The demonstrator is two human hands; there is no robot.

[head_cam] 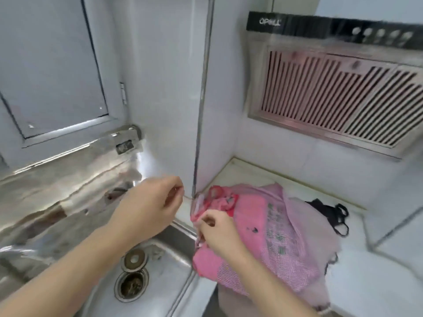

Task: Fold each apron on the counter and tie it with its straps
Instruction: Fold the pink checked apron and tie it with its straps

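Note:
A folded pink checked apron (263, 229) lies on the white counter (370, 282) beside the sink, with a paler pink apron (304, 216) under and behind it. My right hand (217, 232) pinches a pink strap at the apron's left edge. My left hand (153, 202) is raised over the sink's rim, fingers curled and pinching what looks like a thin strap end near the wall corner. A red strap bundle (225, 201) sits at the apron's top left.
A steel sink (169, 271) with an open drain (131, 286) and a loose drain cover (135, 259) lies left of the counter. A black strapped cloth (332, 213) rests behind the aprons. A range hood (332, 99) hangs on the right wall.

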